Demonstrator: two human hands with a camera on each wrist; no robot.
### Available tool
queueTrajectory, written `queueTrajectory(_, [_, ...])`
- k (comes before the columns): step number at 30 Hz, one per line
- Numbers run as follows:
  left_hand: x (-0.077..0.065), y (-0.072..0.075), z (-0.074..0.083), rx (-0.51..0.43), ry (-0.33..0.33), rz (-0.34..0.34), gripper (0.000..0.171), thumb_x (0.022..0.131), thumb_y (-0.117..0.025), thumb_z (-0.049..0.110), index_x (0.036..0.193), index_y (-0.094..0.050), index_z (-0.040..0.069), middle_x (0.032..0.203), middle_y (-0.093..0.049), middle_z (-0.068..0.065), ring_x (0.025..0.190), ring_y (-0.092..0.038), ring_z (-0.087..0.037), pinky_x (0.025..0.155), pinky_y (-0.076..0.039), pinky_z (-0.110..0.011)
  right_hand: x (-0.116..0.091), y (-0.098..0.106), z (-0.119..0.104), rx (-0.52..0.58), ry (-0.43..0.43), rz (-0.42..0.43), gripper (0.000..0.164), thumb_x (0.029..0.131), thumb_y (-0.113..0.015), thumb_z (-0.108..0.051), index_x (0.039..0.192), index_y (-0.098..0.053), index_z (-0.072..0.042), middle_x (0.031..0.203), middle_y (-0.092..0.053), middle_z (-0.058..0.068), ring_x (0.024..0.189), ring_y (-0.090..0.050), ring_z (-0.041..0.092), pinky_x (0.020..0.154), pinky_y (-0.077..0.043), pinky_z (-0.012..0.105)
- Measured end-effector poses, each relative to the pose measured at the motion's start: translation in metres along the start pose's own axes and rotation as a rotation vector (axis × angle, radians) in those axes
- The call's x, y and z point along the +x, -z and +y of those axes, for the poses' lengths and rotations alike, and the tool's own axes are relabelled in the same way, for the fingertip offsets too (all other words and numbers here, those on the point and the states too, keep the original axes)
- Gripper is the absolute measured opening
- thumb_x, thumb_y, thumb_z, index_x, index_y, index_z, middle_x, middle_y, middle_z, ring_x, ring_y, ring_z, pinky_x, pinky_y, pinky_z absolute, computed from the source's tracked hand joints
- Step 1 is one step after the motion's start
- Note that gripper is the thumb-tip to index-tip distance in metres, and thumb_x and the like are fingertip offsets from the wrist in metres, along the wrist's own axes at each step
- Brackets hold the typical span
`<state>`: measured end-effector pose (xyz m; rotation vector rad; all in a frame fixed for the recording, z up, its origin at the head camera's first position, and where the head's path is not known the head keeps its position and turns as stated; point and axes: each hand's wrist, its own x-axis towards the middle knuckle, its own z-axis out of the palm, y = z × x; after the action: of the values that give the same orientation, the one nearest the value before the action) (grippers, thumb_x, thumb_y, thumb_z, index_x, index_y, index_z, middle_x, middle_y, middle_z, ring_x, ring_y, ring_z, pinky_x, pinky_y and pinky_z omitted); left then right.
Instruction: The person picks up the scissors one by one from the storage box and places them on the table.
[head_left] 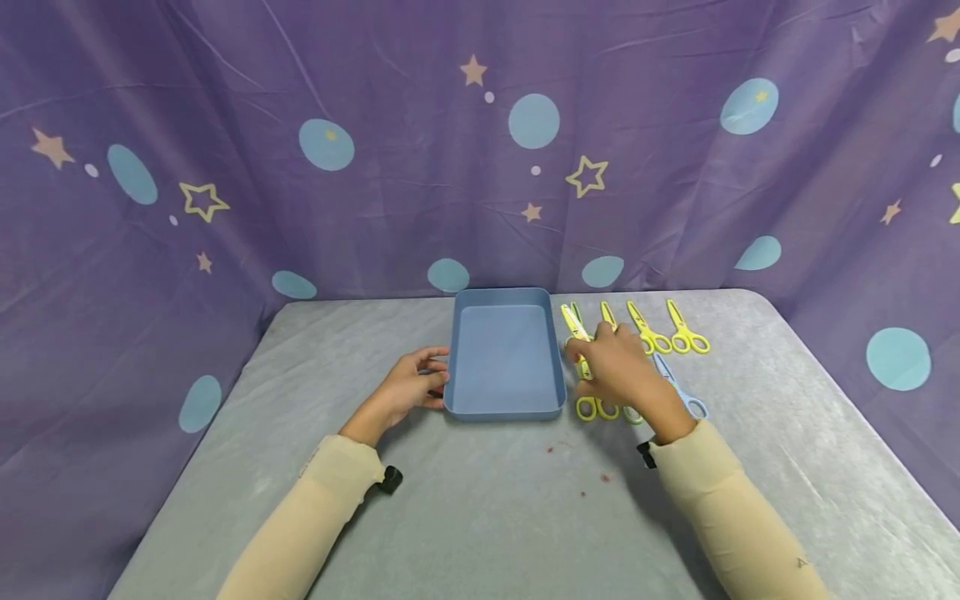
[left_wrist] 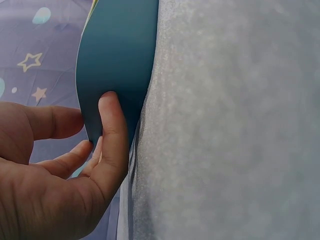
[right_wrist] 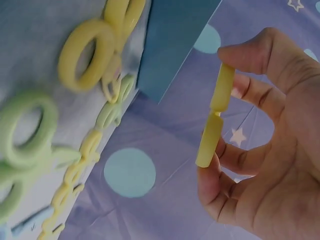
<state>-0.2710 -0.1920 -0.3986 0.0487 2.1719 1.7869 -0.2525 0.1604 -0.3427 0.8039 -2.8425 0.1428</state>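
Alongside the left wall of a blue rectangular tray point(head_left: 504, 360) is my left hand point(head_left: 408, 383). Its fingertips rest against the tray's outer wall point(left_wrist: 117, 55), and no thing is gripped in that hand. Right of the tray, my right hand point(head_left: 618, 367) pinches yellow scissors point(head_left: 576, 322) above other scissors. In the right wrist view their handle loops point(right_wrist: 216, 115) show edge-on between thumb and fingers. Below that hand lie yellow scissors point(head_left: 587, 408) and green scissors point(head_left: 634, 415), partly hidden by it.
Further right on the grey-covered table point(head_left: 480, 517) lie more yellow scissors point(head_left: 684, 332) and light blue scissors point(head_left: 678, 387). A purple curtain point(head_left: 405, 200) with stars and dots hangs behind the table's far edge. Small red specks point(head_left: 605, 478) mark the cloth in front.
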Motion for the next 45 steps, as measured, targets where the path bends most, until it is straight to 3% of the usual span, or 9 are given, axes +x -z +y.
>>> queueTrajectory(5, [0.001,-0.001,-0.002,0.001,-0.001,0.001,0.053,0.104,-0.058,0.003,0.154,-0.044,0.009,0.134,-0.051,-0.021,0.089,-0.063,-0.026,0.067,-0.062,-0.036,-0.011,0.004,0.012,0.016,-0.043,-0.030,0.033,0.078,-0.088,-0.027,0.103,-0.068,-0.019,0.092,-0.056,0.018,0.077,-0.048,0.038,0.060,-0.041,0.044])
queueTrajectory(10, [0.001,0.000,-0.002,-0.002,-0.004,0.000,0.053,0.103,-0.058,0.002,0.154,-0.044,0.009,0.135,-0.050,-0.023,0.089,-0.064,-0.025,0.068,-0.062,-0.035,-0.022,0.002,0.026,0.013,-0.070,-0.022,0.028,0.081,-0.083,-0.022,0.104,-0.068,-0.019,0.092,-0.054,0.019,0.079,-0.047,0.041,0.060,-0.042,0.048])
queueTrajectory(22, [0.002,0.000,-0.002,0.002,0.001,-0.011,0.054,0.104,-0.058,0.004,0.155,-0.042,0.009,0.139,-0.048,-0.023,0.092,-0.062,-0.026,0.069,-0.062,-0.037,-0.049,0.000,0.054,0.012,-0.115,-0.062,0.034,0.077,-0.089,-0.025,0.103,-0.068,-0.018,0.093,-0.054,0.021,0.078,-0.046,0.041,0.061,-0.042,0.050])
queueTrajectory(32, [0.002,0.001,-0.001,0.002,0.003,-0.006,0.053,0.104,-0.057,0.003,0.155,-0.043,0.009,0.137,-0.048,-0.023,0.091,-0.062,-0.025,0.069,-0.062,-0.035,-0.073,-0.001,0.082,0.049,-0.174,-0.083,0.032,0.076,-0.085,-0.020,0.102,-0.066,-0.018,0.091,-0.052,0.020,0.077,-0.045,0.041,0.060,-0.041,0.051])
queueTrajectory(45, [0.002,0.000,0.000,0.008,0.012,-0.006,0.053,0.104,-0.056,0.004,0.155,-0.042,0.010,0.136,-0.049,-0.020,0.091,-0.063,-0.025,0.069,-0.062,-0.036,-0.103,-0.010,0.114,0.068,-0.232,-0.105,0.034,0.075,-0.083,-0.022,0.101,-0.063,-0.015,0.086,-0.051,0.017,0.070,-0.044,0.036,0.057,-0.036,0.044])
